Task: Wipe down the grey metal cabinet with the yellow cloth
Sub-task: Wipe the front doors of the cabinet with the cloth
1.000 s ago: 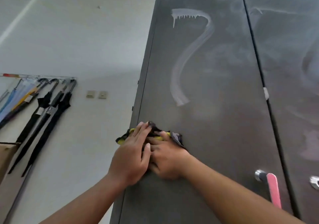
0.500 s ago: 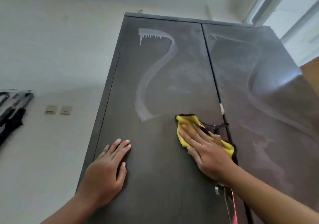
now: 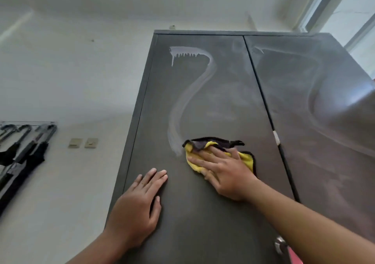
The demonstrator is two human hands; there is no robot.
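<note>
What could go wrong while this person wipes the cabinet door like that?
The white streak shows drips at its top and may run further down the grey cabinet before the yellow cloth reaches it. The right hand only presses the bunched cloth flat, so it could slip out. The left hand rests bare on the cabinet and may leave smudges.

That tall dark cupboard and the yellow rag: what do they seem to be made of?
The cabinet looks like coated sheet metal, dark grey with a satin finish: flat thin doors, a narrow seam between them, and a soft sheen of window light on the right door. The cloth looks like soft fabric, perhaps microfibre, yellow with dark edging: it crumples into folds under the right hand.
</note>
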